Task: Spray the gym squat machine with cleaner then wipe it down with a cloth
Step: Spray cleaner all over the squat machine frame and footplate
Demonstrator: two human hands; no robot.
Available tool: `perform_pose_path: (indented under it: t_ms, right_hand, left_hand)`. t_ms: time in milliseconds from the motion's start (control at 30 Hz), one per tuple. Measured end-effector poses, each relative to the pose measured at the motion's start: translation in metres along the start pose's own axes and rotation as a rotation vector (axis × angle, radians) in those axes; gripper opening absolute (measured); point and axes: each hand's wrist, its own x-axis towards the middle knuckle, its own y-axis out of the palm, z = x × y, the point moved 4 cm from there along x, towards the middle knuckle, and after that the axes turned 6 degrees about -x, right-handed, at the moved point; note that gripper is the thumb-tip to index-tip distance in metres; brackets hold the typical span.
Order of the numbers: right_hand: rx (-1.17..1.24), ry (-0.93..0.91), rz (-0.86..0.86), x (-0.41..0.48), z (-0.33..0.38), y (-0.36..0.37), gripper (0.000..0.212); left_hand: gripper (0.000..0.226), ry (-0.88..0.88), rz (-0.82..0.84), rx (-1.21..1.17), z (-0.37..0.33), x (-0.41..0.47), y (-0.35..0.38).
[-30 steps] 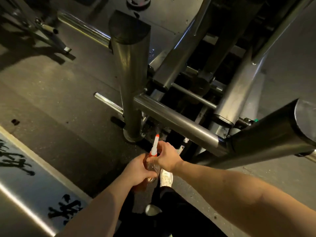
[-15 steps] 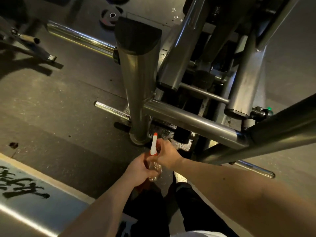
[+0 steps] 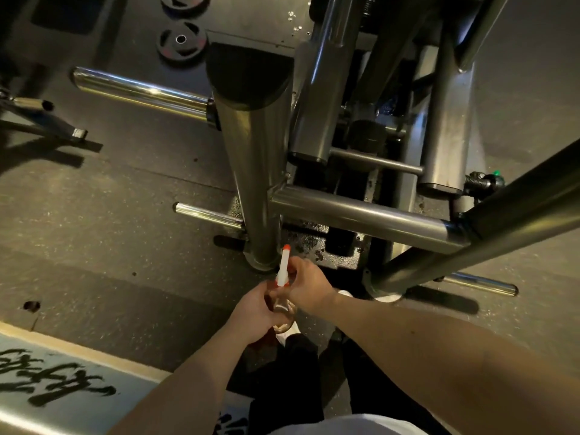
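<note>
The left hand (image 3: pixel 255 312) and right hand (image 3: pixel 309 288) are curling their fingers (image 3: pixel 295 270) round the spray bottle (image 3: pixel 284 310), its nozzle (image 3: pixel 284 262) pointing at the post (image 3: pixel 257 171) just ahead.

The only writing in view is black, brush-like lettering (image 3: pixel 53 387) painted on a pale floor strip (image 3: pixel 94 350) at the near left. Its strokes are large and loose, and the left edge of the view cuts them off, so no word or character can be read with certainty. A few more black strokes (image 3: pixel 230 422) of the same kind show on the strip near the bottom middle. They are partly hidden behind the left forearm and are also unreadable.

Whether the spray bottle (image 3: pixel 283 265) carries a label cannot be told, since the left hand (image 3: pixel 254 312) and the right hand (image 3: pixel 309 290) grip it and cover most of it. The weight plate (image 3: pixel 182 42) on the floor at the far left is too dark to show any marking.
</note>
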Motion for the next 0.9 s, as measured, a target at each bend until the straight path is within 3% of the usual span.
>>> perform_pose_path:
  t_ms: [133, 233, 333, 467, 667, 800, 900]
  right_hand:
    - [0.047, -0.024, -0.002, -0.001, -0.007, -0.005, 0.084]
    - [0.1, -0.016, -0.043, -0.003, -0.011, -0.01, 0.088]
    - [0.136, 0.002, -0.103, 0.001, -0.026, -0.014, 0.077]
    - [0.212, 0.058, -0.142, -0.005, -0.043, -0.032, 0.045]
    - [0.284, 0.088, -0.187, -0.015, -0.074, -0.059, 0.051]
    - [0.335, 0.142, -0.257, -0.022, -0.098, -0.073, 0.039]
    - [0.392, 0.163, -0.266, -0.03, -0.116, -0.085, 0.042]
  left_hand:
    - [0.075, 0.035, 0.036, 0.024, -0.002, 0.004, 0.001]
    - [0.071, 0.071, 0.052, 0.05, -0.011, 0.01, 0.004]
    - [0.068, 0.109, 0.084, 0.083, -0.022, 0.021, 0.011]
    - [0.071, 0.13, 0.148, 0.129, -0.038, 0.035, 0.027]
    - [0.071, 0.168, 0.222, 0.198, -0.062, 0.046, 0.056]
    - [0.071, 0.185, 0.272, 0.218, -0.081, 0.054, 0.078]
    - [0.069, 0.205, 0.312, 0.26, -0.093, 0.058, 0.094]
